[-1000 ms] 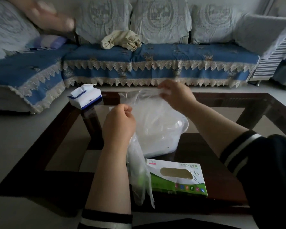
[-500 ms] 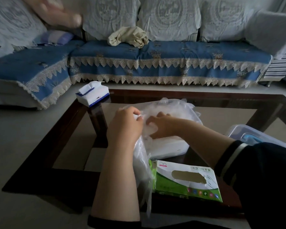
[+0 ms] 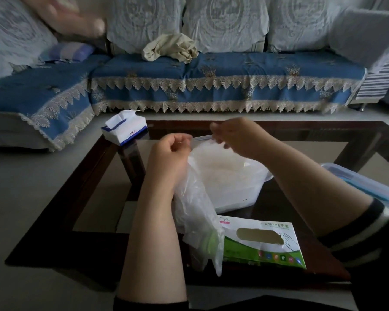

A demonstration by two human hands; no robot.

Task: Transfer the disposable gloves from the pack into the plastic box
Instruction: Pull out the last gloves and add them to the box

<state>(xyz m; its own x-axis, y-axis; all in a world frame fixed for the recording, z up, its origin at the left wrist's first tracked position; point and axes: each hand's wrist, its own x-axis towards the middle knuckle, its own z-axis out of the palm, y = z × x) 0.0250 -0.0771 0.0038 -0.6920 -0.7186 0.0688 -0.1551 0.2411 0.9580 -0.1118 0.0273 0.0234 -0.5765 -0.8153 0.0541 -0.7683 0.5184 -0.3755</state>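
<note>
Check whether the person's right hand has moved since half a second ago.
Yes. The right hand has lifted out of the white plastic box and now pinches a clear glove edge above its far rim.

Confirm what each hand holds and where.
Left hand grips a bunch of clear gloves at its top. Right hand pinches one glove's stretched edge.

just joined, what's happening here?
A person at a glass coffee table is moving disposable gloves into a white plastic box. The left hand grips a bunch of clear gloves that hangs down beside the green glove pack. The right hand pinches the other end of a glove stretched between both hands, above the box, which already holds gloves.
</note>
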